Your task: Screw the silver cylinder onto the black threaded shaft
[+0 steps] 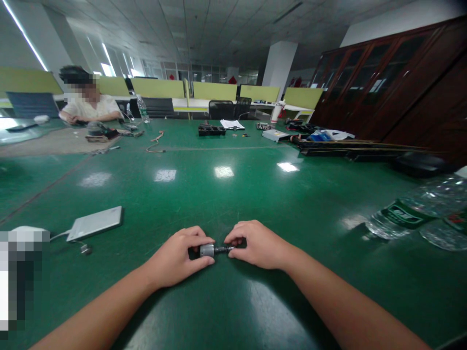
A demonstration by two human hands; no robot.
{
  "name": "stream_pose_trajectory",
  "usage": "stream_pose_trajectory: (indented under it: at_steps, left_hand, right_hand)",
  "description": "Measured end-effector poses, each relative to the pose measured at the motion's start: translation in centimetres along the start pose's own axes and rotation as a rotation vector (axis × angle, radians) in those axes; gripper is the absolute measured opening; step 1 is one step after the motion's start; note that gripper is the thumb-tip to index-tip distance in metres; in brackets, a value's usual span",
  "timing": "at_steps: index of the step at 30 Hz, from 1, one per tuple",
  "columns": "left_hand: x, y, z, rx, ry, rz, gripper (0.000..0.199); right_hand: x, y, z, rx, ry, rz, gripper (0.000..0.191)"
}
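A small silver metal cylinder (207, 250) with a thin dark shaft (221, 250) lies sideways just over or on the green table, between my two hands. My left hand (178, 255) closes its thumb and fingers around the silver end. The tip of the dark shaft is pinched by my right hand (257, 245), whose fingers hide its far end. Whether the shaft is one piece with the cylinder, I cannot tell.
A white power-bank-like block (97, 223) with a cable lies at left. Water bottles (401, 216) lie at right. Farther back are a black tray (211, 130), papers (232, 125) and dark strips (339, 147). Across the green table (219, 194) sits another person (91, 107).
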State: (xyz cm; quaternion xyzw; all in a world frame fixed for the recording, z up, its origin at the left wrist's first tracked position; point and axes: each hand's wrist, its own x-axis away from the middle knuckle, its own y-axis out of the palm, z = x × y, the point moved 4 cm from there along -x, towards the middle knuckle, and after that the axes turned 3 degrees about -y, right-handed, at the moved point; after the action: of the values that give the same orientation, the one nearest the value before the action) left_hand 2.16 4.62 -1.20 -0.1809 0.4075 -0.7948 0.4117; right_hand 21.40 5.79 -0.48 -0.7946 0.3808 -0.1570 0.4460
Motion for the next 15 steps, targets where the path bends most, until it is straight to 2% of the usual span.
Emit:
stream_pose_trajectory:
  at_steps: [4,9,15]
  left_hand:
    - [0.1,0.0,0.1,-0.017,0.026,-0.013,0.035]
    - [0.0,0.1,0.5,-0.025,0.064,-0.039,0.029]
    - [-0.2,0.3,0.0,-0.019,0.003,-0.007,0.029]
  right_hand:
    - [-0.5,1.3,-0.7,-0.044,-0.014,0.073,0.020]
    - [-0.5,1.9,-0.9,-0.025,-0.096,0.099,0.016]
    - [-0.5,1.9,-0.9,-0.007,-0.116,0.117,0.015]
